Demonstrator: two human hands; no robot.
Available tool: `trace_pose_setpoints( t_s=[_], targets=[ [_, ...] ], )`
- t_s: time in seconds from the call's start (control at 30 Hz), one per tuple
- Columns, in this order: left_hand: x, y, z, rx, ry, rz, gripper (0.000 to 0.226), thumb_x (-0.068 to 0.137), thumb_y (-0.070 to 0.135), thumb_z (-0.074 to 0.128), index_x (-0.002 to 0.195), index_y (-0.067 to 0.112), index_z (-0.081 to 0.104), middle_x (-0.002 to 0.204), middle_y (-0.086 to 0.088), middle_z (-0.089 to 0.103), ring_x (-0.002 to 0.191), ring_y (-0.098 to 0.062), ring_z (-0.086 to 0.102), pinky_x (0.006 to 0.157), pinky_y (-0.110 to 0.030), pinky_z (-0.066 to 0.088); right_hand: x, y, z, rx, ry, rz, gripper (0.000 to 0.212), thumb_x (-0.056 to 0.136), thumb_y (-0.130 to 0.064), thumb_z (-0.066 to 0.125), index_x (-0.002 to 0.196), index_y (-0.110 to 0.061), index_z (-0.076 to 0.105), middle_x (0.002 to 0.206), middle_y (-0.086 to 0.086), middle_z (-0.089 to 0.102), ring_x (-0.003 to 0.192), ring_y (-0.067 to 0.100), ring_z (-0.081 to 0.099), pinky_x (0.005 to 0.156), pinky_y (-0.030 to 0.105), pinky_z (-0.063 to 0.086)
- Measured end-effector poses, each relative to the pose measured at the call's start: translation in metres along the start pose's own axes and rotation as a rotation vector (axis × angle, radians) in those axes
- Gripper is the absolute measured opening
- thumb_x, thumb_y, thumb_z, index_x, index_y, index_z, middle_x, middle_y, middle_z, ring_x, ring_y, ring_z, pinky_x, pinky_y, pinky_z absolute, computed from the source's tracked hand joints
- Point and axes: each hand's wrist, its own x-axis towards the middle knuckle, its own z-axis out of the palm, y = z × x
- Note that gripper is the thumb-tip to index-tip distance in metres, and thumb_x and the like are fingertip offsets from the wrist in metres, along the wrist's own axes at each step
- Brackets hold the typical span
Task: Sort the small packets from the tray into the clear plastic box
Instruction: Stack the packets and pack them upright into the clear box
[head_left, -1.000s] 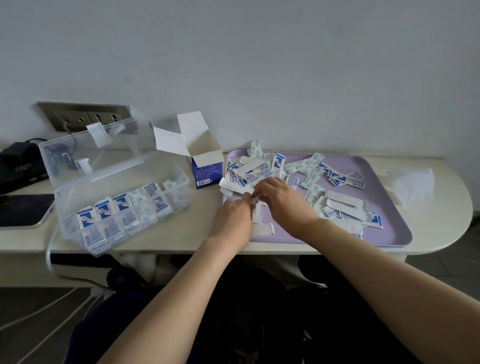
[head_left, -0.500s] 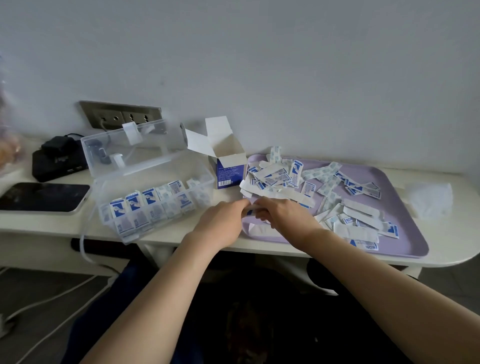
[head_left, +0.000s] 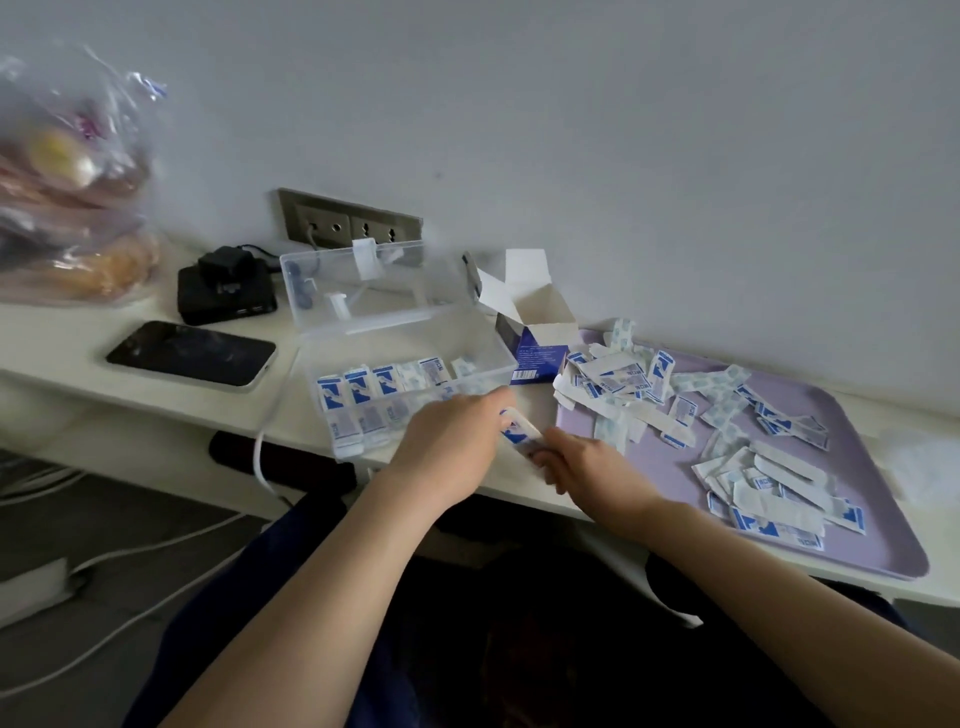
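Note:
A lilac tray (head_left: 841, 540) on the white desk holds several loose blue-and-white packets (head_left: 628, 382). Left of it stands the clear plastic box (head_left: 400, 332), lid open, with a row of packets (head_left: 363, 387) upright along its front. Between tray and box, my left hand (head_left: 452, 441) and my right hand (head_left: 582, 462) both hold one small stack of packets (head_left: 522, 434) just off the tray's left edge, near the desk's front edge. My left-hand fingers are curled round its upper end; my right hand pinches its lower end.
An open blue-and-white carton (head_left: 535, 332) stands between box and tray. A phone (head_left: 192, 353), a black charger box (head_left: 226, 291) and a bag of food (head_left: 67, 176) lie at the left. Wall sockets (head_left: 353, 223) sit behind the box. Cables (head_left: 130, 545) trail on the floor.
Both hands have come off the tray's left part toward the box, carrying the packets with them. The camera has turned left, bringing the bag of food into view.

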Motion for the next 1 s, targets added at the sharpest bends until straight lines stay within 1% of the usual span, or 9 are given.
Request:
trace_pose_setpoints(
  t_s=[0.17, 0.3, 0.37, 0.47, 0.57, 0.63, 0.7, 0.87, 1.0],
  targets=[
    [-0.013, -0.023, -0.016, -0.105, 0.148, 0.033, 0.01, 0.101, 0.025, 0.036, 0.094, 0.021, 0.042, 0.085, -0.005, 0.06, 0.08, -0.03, 0.057, 0.065, -0.038, 0.042, 0.01, -0.026, 0.002, -0.036, 0.144, -0.188, 0.023, 0.098, -0.025, 0.041, 0.094, -0.011, 0.058, 0.092, -0.003, 0.056, 0.085, 0.019, 0.056, 0.074, 0.035, 0.044],
    [-0.022, -0.041, -0.023, -0.229, 0.228, 0.039, 0.012, 0.101, 0.025, 0.036, 0.093, 0.02, 0.044, 0.072, 0.001, 0.049, 0.075, -0.028, 0.053, 0.063, -0.038, 0.039, 0.026, -0.06, -0.007, 0.03, 0.284, -0.245, 0.019, 0.095, -0.018, 0.05, 0.105, -0.012, 0.064, 0.093, 0.003, 0.065, 0.085, 0.02, 0.058, 0.076, 0.031, 0.044],
    [-0.025, -0.051, -0.027, -0.258, 0.304, 0.004, 0.013, 0.1, 0.026, 0.038, 0.092, 0.018, 0.045, 0.075, -0.001, 0.053, 0.075, -0.026, 0.052, 0.063, -0.039, 0.039, 0.034, -0.078, -0.011, 0.08, 0.278, -0.249, 0.018, 0.093, -0.02, 0.054, 0.106, -0.016, 0.066, 0.09, 0.002, 0.07, 0.079, 0.019, 0.063, 0.075, 0.033, 0.05],
    [-0.028, -0.064, -0.035, -0.278, 0.437, -0.056, 0.012, 0.099, 0.027, 0.042, 0.091, 0.018, 0.042, 0.081, -0.006, 0.056, 0.075, -0.026, 0.053, 0.062, -0.039, 0.04, 0.047, -0.102, -0.015, 0.154, 0.245, -0.248, 0.014, 0.089, -0.018, 0.06, 0.099, -0.016, 0.069, 0.08, -0.006, 0.069, 0.068, 0.008, 0.061, 0.073, 0.024, 0.052],
    [-0.03, -0.079, -0.042, -0.278, 0.503, -0.116, 0.014, 0.097, 0.022, 0.047, 0.104, 0.011, 0.05, 0.09, -0.008, 0.056, 0.083, -0.028, 0.053, 0.073, -0.041, 0.042, 0.064, -0.122, -0.019, 0.201, 0.25, -0.244, 0.014, 0.088, -0.019, 0.062, 0.089, -0.008, 0.07, 0.08, 0.002, 0.072, 0.071, 0.011, 0.062, 0.07, 0.021, 0.05],
    [-0.033, -0.094, -0.042, -0.19, 0.489, -0.19, 0.019, 0.095, 0.022, 0.05, 0.112, 0.012, 0.05, 0.103, -0.006, 0.055, 0.096, -0.025, 0.05, 0.082, -0.035, 0.037, 0.079, -0.13, -0.021, 0.255, 0.269, -0.174, 0.019, 0.088, -0.019, 0.061, 0.086, -0.003, 0.07, 0.081, 0.009, 0.073, 0.069, 0.018, 0.062, 0.07, 0.026, 0.051],
    [-0.036, -0.108, -0.04, -0.062, 0.403, -0.292, 0.026, 0.095, 0.027, 0.05, 0.118, 0.015, 0.048, 0.116, -0.002, 0.051, 0.107, -0.023, 0.047, 0.086, -0.033, 0.033, 0.096, -0.132, -0.022, 0.292, 0.251, -0.064, 0.017, 0.088, -0.018, 0.061, 0.084, -0.005, 0.071, 0.08, 0.008, 0.072, 0.063, 0.014, 0.061, 0.069, 0.026, 0.052],
    [-0.041, -0.121, -0.038, 0.028, 0.258, -0.404, 0.035, 0.097, 0.034, 0.041, 0.128, 0.017, 0.044, 0.129, 0.0, 0.049, 0.117, -0.021, 0.044, 0.095, -0.035, 0.033, 0.133, -0.131, -0.011, 0.383, 0.028, 0.174, 0.01, 0.087, -0.017, 0.063, 0.084, -0.013, 0.071, 0.087, 0.009, 0.071, 0.078, 0.022, 0.067, 0.083, 0.042, 0.056],
    [-0.042, -0.124, -0.037, 0.011, 0.211, -0.415, 0.039, 0.099, 0.038, 0.038, 0.133, 0.019, 0.041, 0.133, 0.0, 0.047, 0.121, -0.021, 0.042, 0.097, -0.037, 0.032, 0.148, -0.133, 0.002, 0.244, -0.131, 0.272, 0.02, 0.087, -0.017, 0.064, 0.1, -0.003, 0.068, 0.094, 0.012, 0.07, 0.067, 0.012, 0.061, 0.072, 0.025, 0.056]
  ],
)
